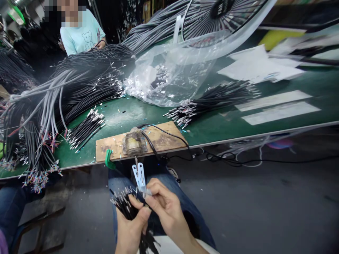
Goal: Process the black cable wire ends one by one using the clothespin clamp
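My left hand (134, 225) is closed around a bundle of short black cables (127, 208) with silvery ends, held above my lap. Beside it, the thumb and fingers of my right hand (165, 208) are pinched together at the lower end of a light blue clip (139, 176). What they pinch is too small and covered to make out. The clip hangs at a thin metal tip (136, 160) that sticks out of a round, grimy device (134, 142) on a wooden board (166, 135) at the table edge.
Cut black cables (86, 128) and a larger pile (206, 100) lie on the green table (212, 132). Long grey cables (53, 83) hang over its left side. A clear plastic bag (172, 81), a fan (219, 21) and paper strips (280, 113) are farther back. Across sits another person (82, 37).
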Tool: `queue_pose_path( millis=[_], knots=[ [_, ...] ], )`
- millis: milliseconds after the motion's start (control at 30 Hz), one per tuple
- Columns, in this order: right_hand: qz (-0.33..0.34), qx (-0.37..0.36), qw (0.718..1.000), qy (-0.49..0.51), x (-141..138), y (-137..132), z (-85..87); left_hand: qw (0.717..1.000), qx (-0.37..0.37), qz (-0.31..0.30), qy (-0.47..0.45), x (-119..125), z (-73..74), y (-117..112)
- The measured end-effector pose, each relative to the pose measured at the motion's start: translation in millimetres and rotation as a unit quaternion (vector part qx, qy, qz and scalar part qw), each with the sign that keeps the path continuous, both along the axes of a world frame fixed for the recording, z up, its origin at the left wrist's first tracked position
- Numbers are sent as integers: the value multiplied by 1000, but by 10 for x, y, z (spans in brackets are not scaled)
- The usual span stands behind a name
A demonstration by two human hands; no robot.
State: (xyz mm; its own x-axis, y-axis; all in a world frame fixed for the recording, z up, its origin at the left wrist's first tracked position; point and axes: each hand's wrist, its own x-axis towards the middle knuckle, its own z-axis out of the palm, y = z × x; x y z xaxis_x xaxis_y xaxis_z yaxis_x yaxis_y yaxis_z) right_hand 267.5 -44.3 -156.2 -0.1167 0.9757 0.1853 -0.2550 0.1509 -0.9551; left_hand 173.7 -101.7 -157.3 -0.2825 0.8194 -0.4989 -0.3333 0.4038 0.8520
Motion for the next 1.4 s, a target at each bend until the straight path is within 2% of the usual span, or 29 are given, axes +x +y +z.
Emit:
queue_pose_path(
  millis=[100, 133, 167, 233, 267, 333, 400, 433, 467, 567, 667, 767, 867, 933, 1033, 1167, 1233, 1300, 1400],
  knots=[
    [-96, 150, 980, -91, -4, -4, 0, 1000, -6, -12, -2, -3, -25, 15],
    [-95, 167, 977, -95, 6, 11, 0, 1000, -8, -15, -1, -11, -28, 17],
    [-67, 152, 983, -78, 20, 32, 0, 1000, -8, -16, 2, -22, -26, 21],
    [50, 24, 998, 15, 53, 86, -4, 1000, -4, -11, 19, -48, -1, 36],
    [127, -66, 987, 76, 69, 116, -7, 999, 3, -6, 32, -60, 22, 50],
    [268, -228, 921, 170, 100, 181, -17, 998, 23, 5, 63, -80, 82, 90],
    [355, -318, 860, 181, 131, 256, -22, 995, 46, 12, 91, -93, 146, 131],
    [376, -332, 850, 162, 146, 299, -20, 993, 54, 14, 101, -99, 175, 146],
    [384, -329, 852, 136, 160, 345, -14, 992, 59, 15, 109, -106, 200, 154],
    [342, -265, 899, 69, 195, 481, 24, 992, 57, 20, 113, -134, 241, 135],
    [246, -182, 952, 10, 223, 536, 65, 995, 40, 21, 93, -160, 229, 81],
    [190, -93, 977, -17, 242, 450, 62, 999, 11, 4, 44, -158, 166, 39],
    [222, -9, 975, -8, 234, 296, 21, 1000, -5, -14, -5, -132, 89, 22],
    [227, 20, 974, -2, 217, 220, -9, 1000, -9, -20, -23, -117, 53, 13],
    [191, 4, 982, 8, 200, 182, -42, 999, -16, -22, -38, -107, 28, -5],
    [191, -29, 981, 16, 195, 180, -59, 999, -19, -16, -44, -104, 9, -25],
    [146, -13, 989, -15, 179, 150, -54, 999, -18, -4, -35, -103, 0, -29],
    [64, 27, 995, -70, 150, 97, -33, 1000, -18, 11, -19, -101, -5, -33],
    [-38, 123, 982, -139, 104, 5, 18, 999, -20, 28, 2, -81, -9, -39]
  ],
)
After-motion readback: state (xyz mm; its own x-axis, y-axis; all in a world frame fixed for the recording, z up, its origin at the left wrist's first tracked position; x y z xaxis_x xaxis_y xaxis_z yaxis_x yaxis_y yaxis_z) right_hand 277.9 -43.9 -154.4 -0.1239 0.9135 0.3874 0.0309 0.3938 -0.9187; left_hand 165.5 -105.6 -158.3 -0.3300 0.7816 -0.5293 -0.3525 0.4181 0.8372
